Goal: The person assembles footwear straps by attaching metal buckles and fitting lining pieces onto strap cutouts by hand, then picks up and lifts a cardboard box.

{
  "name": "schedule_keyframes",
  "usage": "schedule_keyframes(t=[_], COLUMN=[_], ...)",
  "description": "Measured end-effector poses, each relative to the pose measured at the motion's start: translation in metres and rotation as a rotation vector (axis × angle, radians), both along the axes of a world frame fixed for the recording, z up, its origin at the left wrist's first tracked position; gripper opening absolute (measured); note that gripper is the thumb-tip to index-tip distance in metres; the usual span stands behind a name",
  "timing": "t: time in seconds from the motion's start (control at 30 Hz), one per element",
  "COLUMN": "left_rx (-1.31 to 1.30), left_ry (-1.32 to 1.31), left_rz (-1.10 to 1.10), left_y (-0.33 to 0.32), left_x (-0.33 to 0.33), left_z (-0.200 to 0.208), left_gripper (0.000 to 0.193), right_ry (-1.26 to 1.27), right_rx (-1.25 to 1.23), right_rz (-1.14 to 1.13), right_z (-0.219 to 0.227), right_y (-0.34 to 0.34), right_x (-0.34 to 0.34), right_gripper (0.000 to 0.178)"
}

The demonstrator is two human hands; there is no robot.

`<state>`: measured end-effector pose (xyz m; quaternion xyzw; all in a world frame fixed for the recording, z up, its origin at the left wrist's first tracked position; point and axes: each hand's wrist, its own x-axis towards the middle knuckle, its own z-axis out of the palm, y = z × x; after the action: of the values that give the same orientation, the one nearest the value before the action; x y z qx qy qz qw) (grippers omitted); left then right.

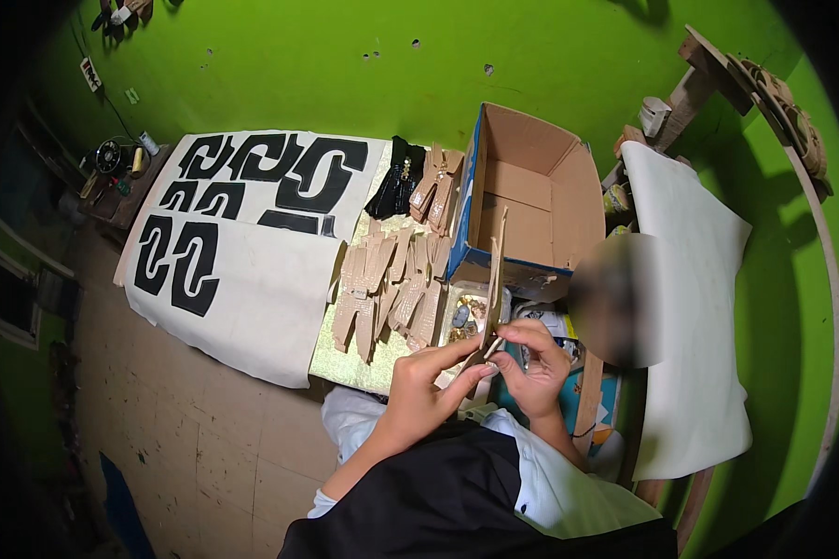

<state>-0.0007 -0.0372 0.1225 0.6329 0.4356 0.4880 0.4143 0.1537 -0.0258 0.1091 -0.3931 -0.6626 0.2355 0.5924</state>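
My left hand (429, 380) and my right hand (535, 369) meet in front of my lap, both closed on a tan leather-like sandal upper piece (496, 270). It stands upright and is seen almost edge-on. The fingers of my left hand pinch its lower part from the left, and those of my right hand press in from the other side. A small pale strip shows between the fingertips; I cannot tell whether it belongs to the piece. Just beyond my hands sits a clear tub (464, 312) of small shiny ornaments. Left of it lie several tan crocodile-textured upper pieces (373, 289).
A blue-edged cardboard box (541, 200) stands open behind my hands. Black upper pieces (399, 182) and a tan bundle (435, 186) lie left of it. White sheeting with black cut-out shapes (294, 172) covers the left side. A white roll (690, 307) stands at the right.
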Motion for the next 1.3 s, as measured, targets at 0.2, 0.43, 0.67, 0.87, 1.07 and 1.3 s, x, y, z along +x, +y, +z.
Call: schedule_keyframes(t=[0.2, 0.43, 0.67, 0.87, 1.07, 1.3], left_rx=[0.018, -0.128, -0.154, -0.146, -0.102, 0.049], left_ry=[0.022, -0.137, -0.195, -0.201, -0.139, -0.043], left_rz=[0.029, -0.006, -0.059, -0.036, -0.001, 0.055], left_y=[-0.002, -0.002, 0.0, -0.004, -0.008, -0.01], left_x=[0.005, 0.008, 0.003, 0.005, 0.006, 0.012], left_z=[0.007, -0.003, -0.009, -0.011, -0.008, -0.007], left_gripper=[0.025, 0.022, 0.023, 0.022, 0.022, 0.028], right_ry=[0.01, -0.067, -0.083, 0.074, 0.042, 0.212], right_rx=[0.029, 0.05, 0.091, -0.064, -0.104, -0.263], right_rz=[-0.035, -0.134, 0.02, 0.077, 0.156, 0.077], right_z=[-0.011, -0.006, 0.009, 0.001, 0.004, 0.002], right_y=[-0.002, -0.005, 0.001, -0.003, -0.003, -0.019], right_x=[-0.003, 0.002, 0.005, 0.009, 0.017, 0.007], right_gripper=[0.03, 0.026, 0.024, 0.023, 0.023, 0.016])
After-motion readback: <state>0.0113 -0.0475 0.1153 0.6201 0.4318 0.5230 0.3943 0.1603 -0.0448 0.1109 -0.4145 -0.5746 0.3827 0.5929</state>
